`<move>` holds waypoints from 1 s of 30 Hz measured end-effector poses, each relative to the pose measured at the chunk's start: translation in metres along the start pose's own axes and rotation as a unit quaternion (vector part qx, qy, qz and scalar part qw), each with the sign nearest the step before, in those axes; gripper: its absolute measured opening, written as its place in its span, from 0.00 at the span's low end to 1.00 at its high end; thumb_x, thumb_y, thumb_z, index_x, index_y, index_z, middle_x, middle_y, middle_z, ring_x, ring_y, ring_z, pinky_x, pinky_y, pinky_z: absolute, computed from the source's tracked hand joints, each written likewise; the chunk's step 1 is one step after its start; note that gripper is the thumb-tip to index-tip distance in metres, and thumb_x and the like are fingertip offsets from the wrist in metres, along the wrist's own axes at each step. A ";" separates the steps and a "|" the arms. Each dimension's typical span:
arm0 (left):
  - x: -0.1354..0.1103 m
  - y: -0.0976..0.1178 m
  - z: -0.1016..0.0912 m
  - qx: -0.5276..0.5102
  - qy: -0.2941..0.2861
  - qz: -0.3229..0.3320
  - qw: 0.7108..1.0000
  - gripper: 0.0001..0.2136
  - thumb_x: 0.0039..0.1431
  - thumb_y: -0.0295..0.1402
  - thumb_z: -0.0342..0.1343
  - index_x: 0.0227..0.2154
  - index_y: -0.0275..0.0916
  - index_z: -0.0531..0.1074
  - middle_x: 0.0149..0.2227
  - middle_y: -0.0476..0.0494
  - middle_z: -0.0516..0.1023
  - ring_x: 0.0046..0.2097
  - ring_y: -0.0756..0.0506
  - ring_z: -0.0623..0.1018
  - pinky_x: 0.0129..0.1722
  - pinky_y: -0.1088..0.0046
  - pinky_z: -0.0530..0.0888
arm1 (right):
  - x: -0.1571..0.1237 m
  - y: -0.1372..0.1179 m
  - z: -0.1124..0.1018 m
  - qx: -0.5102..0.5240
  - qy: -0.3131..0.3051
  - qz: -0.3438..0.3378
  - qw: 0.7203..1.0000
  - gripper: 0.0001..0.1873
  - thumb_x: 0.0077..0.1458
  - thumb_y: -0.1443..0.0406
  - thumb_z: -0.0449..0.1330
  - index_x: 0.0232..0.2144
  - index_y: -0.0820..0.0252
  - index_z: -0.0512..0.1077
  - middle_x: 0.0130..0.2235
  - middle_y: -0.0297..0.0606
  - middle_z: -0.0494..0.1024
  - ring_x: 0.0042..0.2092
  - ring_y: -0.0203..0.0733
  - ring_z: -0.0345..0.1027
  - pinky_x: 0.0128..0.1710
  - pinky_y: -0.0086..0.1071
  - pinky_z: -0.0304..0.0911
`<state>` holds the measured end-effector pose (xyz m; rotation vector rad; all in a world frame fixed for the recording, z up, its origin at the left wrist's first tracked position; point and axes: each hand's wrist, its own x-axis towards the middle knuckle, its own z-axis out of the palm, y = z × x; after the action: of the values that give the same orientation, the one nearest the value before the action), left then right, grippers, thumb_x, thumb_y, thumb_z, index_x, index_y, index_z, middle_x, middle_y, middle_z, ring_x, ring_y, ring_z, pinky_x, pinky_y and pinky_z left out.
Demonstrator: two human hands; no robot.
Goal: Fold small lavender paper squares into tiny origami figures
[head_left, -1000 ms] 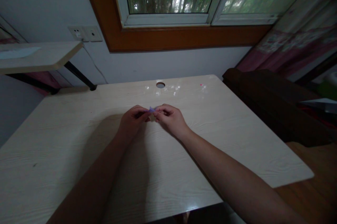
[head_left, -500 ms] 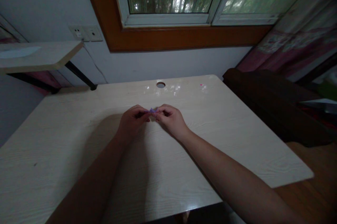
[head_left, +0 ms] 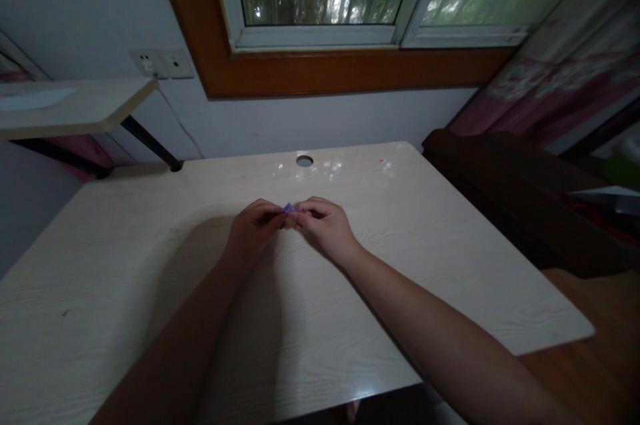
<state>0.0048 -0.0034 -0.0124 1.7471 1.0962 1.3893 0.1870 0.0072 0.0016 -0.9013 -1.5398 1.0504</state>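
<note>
A small purple piece, perhaps folded paper (head_left: 289, 208), sits between my two hands over the middle of the desk. My left hand (head_left: 254, 226) pinches its left side between thumb and fingers. On the other side, my right hand (head_left: 325, 222) is closed the same way, thumb and fingertips on the right edge. The fingertips of both hands almost meet, and they cover most of the piece. Its exact kind is too small to make out. Both hands rest close above the pale wood-grain desk (head_left: 425, 265).
A round cable hole (head_left: 305, 161) lies near the desk's back edge, with a tiny pink spot (head_left: 381, 160) to its right. A raised shelf (head_left: 75, 105) on black legs stands at back left. Dark brown furniture (head_left: 500, 185) borders the right side, below a curtain (head_left: 565, 78).
Hardly anything differs. Slightly more of the purple piece shows above the fingertips now, and both hands keep their place and their pinch.
</note>
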 end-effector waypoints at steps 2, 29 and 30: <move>0.000 0.001 0.000 -0.001 0.001 -0.001 1.000 0.05 0.56 0.36 0.64 0.32 0.40 0.77 0.32 0.46 0.77 0.33 0.49 0.79 0.34 0.73 0.77 | 0.000 0.000 0.000 0.002 0.001 0.002 1.000 0.06 0.52 0.60 0.67 0.27 0.56 0.79 0.28 0.34 0.76 0.29 0.35 0.70 0.30 0.29 0.65; 0.000 0.002 -0.006 -0.011 -0.008 -0.009 1.000 0.06 0.54 0.34 0.65 0.28 0.39 0.74 0.29 0.49 0.73 0.29 0.51 0.73 0.29 0.76 0.70 | -0.002 0.002 -0.002 -0.016 -0.022 -0.028 0.999 0.03 0.54 0.64 0.65 0.31 0.54 0.80 0.32 0.35 0.78 0.32 0.37 0.73 0.33 0.31 0.68; 0.000 0.002 -0.006 -0.005 -0.006 -0.010 1.000 0.06 0.54 0.34 0.65 0.28 0.39 0.74 0.29 0.49 0.73 0.29 0.51 0.74 0.28 0.76 0.71 | -0.002 0.004 -0.001 -0.010 -0.025 -0.023 0.999 0.03 0.54 0.63 0.65 0.32 0.54 0.80 0.32 0.35 0.78 0.33 0.37 0.73 0.33 0.31 0.68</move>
<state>-0.0011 -0.0041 -0.0092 1.7312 1.0964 1.3677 0.1889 0.0072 -0.0029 -0.8559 -1.6085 1.0334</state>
